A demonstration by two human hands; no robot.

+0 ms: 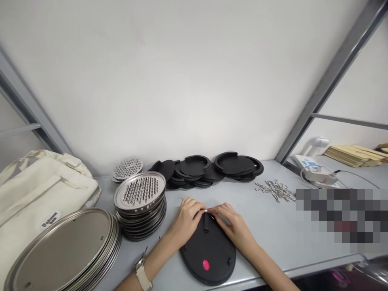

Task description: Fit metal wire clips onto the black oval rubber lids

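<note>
A black oval plate (209, 254) lies at the table's front edge, with a pink round dot (206, 265) near its lower end and a short black tab (206, 223) at its upper end. Thumb and fingers of my left hand (189, 218) are closed at that upper end, pinching a small silver wire clip (207, 211). From the other side my right hand (232, 222) also has its fingers closed on the clip. Fingertips hide most of the clip. A pile of similar wire clips (275, 190) lies to the right, beyond my right hand.
Left of my hands stand a stack of round metal graters (141, 192) and a stack of oval metal trays (66, 246). Black round pieces (194, 166) line the wall. A cream bag (39, 190) is at far left. A white device with cables (315, 169) sits beside the right post (318, 95).
</note>
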